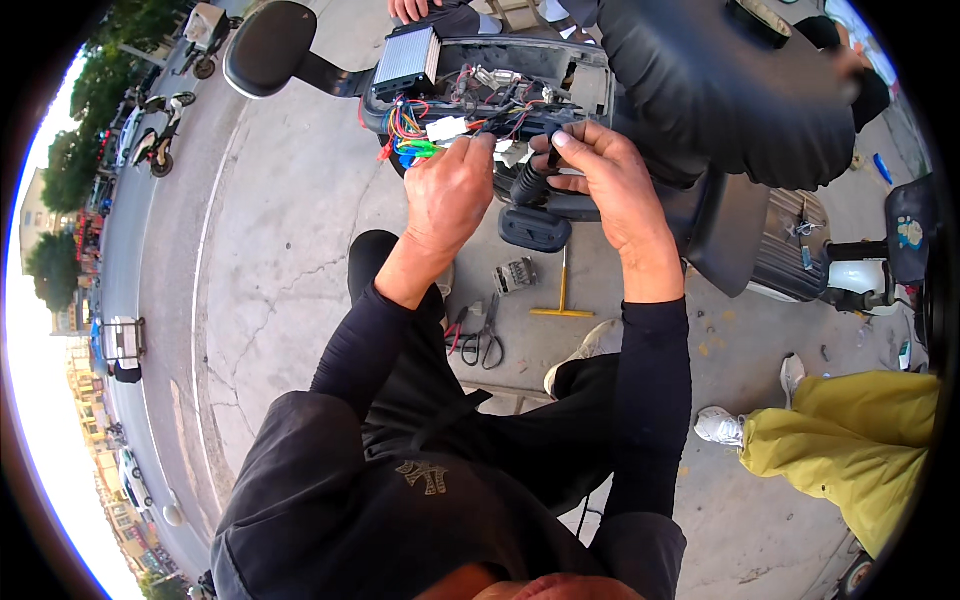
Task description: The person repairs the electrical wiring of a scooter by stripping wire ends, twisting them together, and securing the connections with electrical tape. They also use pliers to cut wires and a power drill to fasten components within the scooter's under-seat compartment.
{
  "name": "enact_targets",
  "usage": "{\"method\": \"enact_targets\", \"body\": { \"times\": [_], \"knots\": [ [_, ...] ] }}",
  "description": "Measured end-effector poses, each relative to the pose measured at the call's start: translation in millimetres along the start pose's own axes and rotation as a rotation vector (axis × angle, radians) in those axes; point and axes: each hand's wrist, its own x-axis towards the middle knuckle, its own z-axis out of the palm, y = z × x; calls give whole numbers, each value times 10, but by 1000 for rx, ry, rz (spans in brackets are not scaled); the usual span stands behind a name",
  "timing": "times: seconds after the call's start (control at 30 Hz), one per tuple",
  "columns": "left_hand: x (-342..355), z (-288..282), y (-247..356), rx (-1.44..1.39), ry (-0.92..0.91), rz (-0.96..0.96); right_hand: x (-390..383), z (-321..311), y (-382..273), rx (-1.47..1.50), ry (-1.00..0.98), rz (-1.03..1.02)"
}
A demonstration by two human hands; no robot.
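Both my hands are over the open underseat bay (590,85) of an electric scooter. My left hand (450,200) is closed in a pinch beside a white connector (447,128); what its fingertips hold is hidden. With thumb and fingers, my right hand (612,180) grips a small black piece (553,147), too small to identify. Bundled coloured wires (405,118) spill over the bay's near edge, ending in a green connector (420,149) and others. A silver finned controller box (408,60) rests on the bay's left end, and more wiring (510,95) lies inside.
The black seat (730,90) is tipped up at right; a padded backrest (265,50) juts left. Below lie scissors (487,335), red-handled pliers (456,330), a yellow T-handle tool (563,305) and a small pack (514,275). A person in yellow-green trousers (850,430) is at right, another's hand (410,9) beyond.
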Motion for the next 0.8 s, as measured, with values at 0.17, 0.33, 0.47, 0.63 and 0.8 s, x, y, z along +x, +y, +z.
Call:
{"method": "enact_targets", "body": {
  "times": [0.17, 0.33, 0.47, 0.63, 0.8],
  "knots": [
    [42, -59, 30, -278, -51, -239, 31, 133, 75, 192, 21, 46],
    [49, -82, 99, -292, 10, -208, 24, 214, 50, 239, 42, 47],
    [32, -90, 168, -122, 35, -88, 75, 219, 106, 395, -9, 43],
    [-64, -30, 144, -9, 86, -41, 180, 269, 178, 592, -78, 37],
    [-20, 127, 195, 21, 181, 42, 163, 196, 253, 699, -16, 37]
  ]
}}
